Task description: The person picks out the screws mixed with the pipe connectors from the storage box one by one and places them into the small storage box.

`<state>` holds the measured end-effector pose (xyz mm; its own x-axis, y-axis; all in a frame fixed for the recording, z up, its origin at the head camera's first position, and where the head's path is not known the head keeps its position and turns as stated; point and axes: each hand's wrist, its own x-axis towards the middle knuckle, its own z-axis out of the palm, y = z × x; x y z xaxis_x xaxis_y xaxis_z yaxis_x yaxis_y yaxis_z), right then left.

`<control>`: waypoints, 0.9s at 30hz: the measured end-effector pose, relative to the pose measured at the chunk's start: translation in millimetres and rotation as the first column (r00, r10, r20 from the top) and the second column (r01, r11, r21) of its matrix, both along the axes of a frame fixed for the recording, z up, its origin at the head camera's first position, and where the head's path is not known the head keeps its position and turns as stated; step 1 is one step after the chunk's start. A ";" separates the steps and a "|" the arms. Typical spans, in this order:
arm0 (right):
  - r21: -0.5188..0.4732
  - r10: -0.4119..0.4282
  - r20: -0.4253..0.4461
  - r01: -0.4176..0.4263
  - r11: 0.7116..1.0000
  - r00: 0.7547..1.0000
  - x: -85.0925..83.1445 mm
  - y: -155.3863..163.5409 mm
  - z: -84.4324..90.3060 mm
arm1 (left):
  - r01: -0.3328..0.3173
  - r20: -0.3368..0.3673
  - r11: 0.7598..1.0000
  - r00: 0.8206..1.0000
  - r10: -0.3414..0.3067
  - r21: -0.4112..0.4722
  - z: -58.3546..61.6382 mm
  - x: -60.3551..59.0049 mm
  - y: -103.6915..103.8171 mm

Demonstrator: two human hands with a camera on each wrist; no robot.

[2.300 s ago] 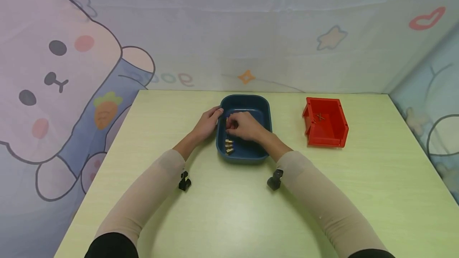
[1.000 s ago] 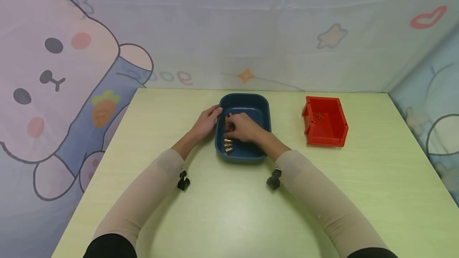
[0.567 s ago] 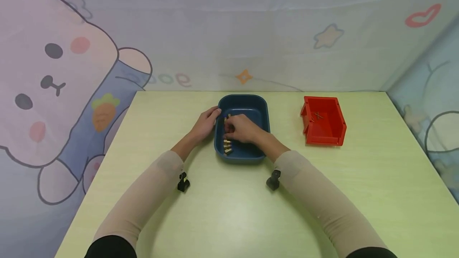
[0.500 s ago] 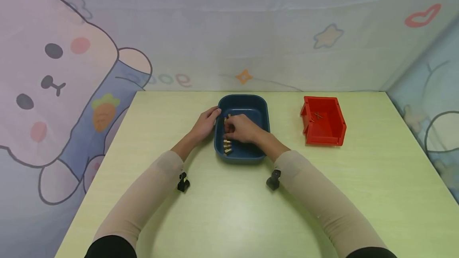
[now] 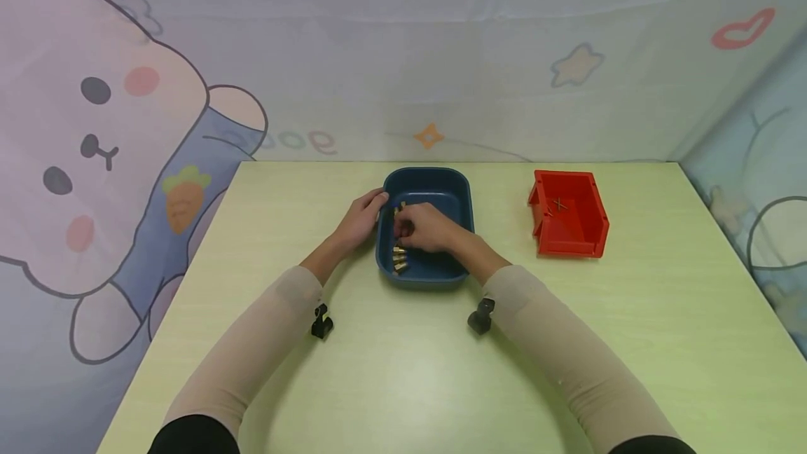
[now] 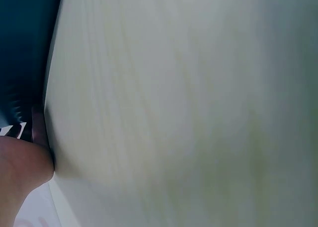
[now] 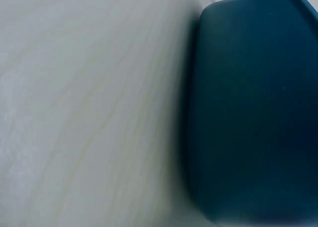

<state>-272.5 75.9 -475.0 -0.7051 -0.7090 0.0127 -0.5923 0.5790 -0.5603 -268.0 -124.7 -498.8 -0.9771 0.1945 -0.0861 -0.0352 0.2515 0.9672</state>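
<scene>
Head view shows both hands at a dark blue tray [image 5: 455, 191] that sits on a pale green table [image 5: 403, 370], a little beyond the middle. Inside the tray, along its left wall, lies a short row of small brass pieces [image 5: 400, 260]; they are too small to say what kind of part they are. The right hand [image 5: 429, 228] is down in the tray with its fingers curled over the upper end of that row, and its own knuckles hide the fingertips, so whether it pinches one of the pieces cannot be told. The left hand [image 5: 362, 218] rests against the tray's left rim with its fingers curved onto the edge. Well to the right stands a red bin [image 5: 570, 216] with a thin crossed thing inside, too small to make out. Left wrist view is blurred: only a patch of skin [image 6: 22, 175], table surface and a dark strip of the tray [image 6: 25, 53] show. Right wrist view gives the tray's outer wall [image 7: 253, 113] beside the table, no fingers.
</scene>
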 end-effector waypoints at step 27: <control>0.030 0.025 0.009 -0.025 0.999 1.000 -0.6 -1.7 0.5 | 0.000 0.000 1.000 1.000 0.000 -0.015 0.8 0.5 0.0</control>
